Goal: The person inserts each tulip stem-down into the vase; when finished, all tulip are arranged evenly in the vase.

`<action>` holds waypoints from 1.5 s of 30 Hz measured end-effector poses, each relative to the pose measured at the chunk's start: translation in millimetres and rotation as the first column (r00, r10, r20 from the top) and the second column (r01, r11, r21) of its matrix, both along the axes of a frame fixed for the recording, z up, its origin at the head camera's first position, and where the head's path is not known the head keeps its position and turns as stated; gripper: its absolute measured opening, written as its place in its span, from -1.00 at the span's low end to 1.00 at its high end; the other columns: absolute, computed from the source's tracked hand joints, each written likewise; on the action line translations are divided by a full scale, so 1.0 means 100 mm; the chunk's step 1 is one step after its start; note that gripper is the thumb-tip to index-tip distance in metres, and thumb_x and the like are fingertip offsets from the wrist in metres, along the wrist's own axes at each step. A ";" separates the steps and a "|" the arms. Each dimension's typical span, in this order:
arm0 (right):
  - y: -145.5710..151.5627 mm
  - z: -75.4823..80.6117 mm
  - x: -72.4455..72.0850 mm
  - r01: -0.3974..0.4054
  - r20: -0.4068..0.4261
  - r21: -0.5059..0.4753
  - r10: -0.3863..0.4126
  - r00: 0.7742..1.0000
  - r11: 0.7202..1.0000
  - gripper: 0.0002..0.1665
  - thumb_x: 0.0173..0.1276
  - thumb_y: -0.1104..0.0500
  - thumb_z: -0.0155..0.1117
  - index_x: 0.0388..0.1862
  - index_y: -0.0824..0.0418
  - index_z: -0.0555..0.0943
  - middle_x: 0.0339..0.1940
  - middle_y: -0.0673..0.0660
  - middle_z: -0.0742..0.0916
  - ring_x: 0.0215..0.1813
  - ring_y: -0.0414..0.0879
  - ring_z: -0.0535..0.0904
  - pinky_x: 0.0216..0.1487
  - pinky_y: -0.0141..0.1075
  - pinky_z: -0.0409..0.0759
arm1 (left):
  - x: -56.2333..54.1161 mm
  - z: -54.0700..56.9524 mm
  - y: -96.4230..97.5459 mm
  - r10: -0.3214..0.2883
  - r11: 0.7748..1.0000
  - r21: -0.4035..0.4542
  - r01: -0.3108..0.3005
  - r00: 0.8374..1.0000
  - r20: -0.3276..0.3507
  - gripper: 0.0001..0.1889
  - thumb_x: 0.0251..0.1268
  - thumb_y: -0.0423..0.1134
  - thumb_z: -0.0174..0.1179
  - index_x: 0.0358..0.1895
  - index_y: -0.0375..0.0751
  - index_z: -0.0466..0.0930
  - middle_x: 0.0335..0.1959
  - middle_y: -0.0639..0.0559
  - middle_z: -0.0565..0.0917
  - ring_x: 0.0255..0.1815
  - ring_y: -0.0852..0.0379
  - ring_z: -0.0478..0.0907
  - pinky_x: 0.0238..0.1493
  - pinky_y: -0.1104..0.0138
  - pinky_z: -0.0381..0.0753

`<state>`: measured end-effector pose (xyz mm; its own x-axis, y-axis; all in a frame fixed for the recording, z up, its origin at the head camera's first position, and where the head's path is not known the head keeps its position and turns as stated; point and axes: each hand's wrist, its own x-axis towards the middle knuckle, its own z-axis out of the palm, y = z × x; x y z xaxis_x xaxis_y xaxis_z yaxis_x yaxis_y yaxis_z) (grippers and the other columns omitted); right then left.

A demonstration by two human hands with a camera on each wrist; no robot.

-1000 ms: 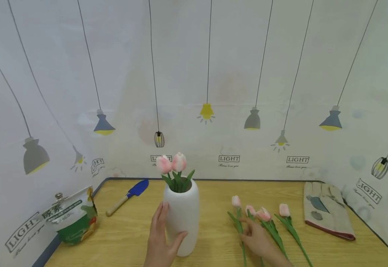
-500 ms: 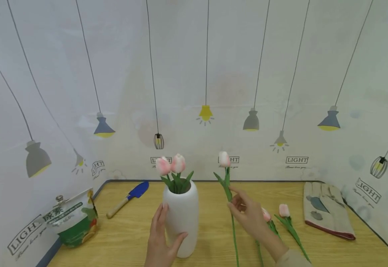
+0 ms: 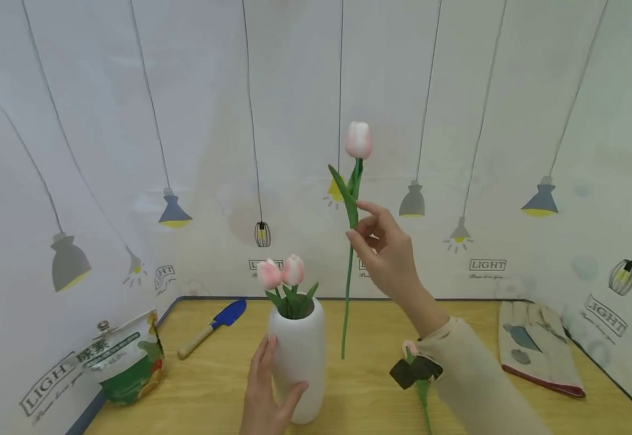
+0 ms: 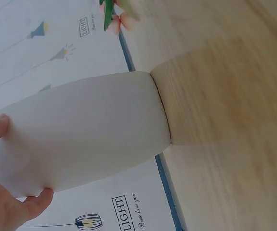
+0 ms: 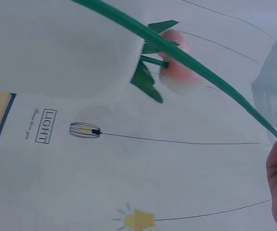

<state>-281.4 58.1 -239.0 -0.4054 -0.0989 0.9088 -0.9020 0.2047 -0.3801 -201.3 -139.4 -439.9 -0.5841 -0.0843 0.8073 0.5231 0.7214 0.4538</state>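
A white vase (image 3: 297,368) stands upright on the table with two pink-and-white tulips (image 3: 280,273) in its mouth. My left hand (image 3: 267,386) holds its side, thumb to the front and fingers on the left; the left wrist view shows the vase (image 4: 90,134) between thumb and fingers. Up in the air, right of the vase, my right hand (image 3: 389,251) pinches a single tulip (image 3: 359,140) by its upper stem near the leaves. The long green stem (image 5: 196,65) hangs down freely, its lower end above table height in the head view.
Another tulip (image 3: 423,393) lies on the table at the right, partly hidden by my right sleeve and wrist camera. Folded gloves (image 3: 536,350) lie at far right. A blue trowel (image 3: 229,312) and a green-and-white pouch (image 3: 125,362) are on the left.
My right hand has picked a tulip up from the table and lifted it high, up and to the left toward the vase. The left hand has stayed on the vase.
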 end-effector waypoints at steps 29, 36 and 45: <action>-0.50 -0.77 0.45 0.046 0.096 0.030 -0.049 0.994 0.998 -0.56 0.00 0.44 0.28 -0.10 0.41 0.40 -0.56 0.17 0.60 -0.50 -0.11 0.48 -0.62 -0.41 0.48 | -0.02 -0.02 0.00 0.006 0.998 -0.063 -0.008 0.999 -0.032 0.04 -0.41 -0.24 0.49 0.32 -0.19 0.11 0.24 -0.19 0.28 0.13 -0.14 0.35 -0.13 0.03 0.57; -0.44 -0.88 0.49 0.043 0.071 0.028 -0.045 0.996 0.999 -0.66 -0.05 0.49 0.28 -0.24 0.41 0.46 -0.55 0.18 0.59 -0.51 -0.11 0.46 -0.67 -0.44 0.44 | -0.03 0.03 0.00 0.019 0.997 -0.076 -0.023 0.999 -0.046 0.06 -0.43 -0.25 0.50 0.32 -0.19 0.10 0.25 -0.16 0.28 0.14 -0.11 0.34 -0.13 0.07 0.58; 0.10 -1.40 0.26 0.071 0.310 0.262 -0.153 0.938 0.963 -0.64 0.10 0.28 0.27 -0.09 0.19 0.47 -0.47 -0.02 0.61 -0.45 -0.32 0.46 -0.63 -0.49 0.46 | -0.02 0.03 -0.02 0.017 0.998 -0.059 -0.018 1.000 -0.025 0.07 -0.45 -0.30 0.51 0.33 -0.19 0.09 0.23 -0.20 0.28 0.13 -0.15 0.34 -0.13 0.04 0.57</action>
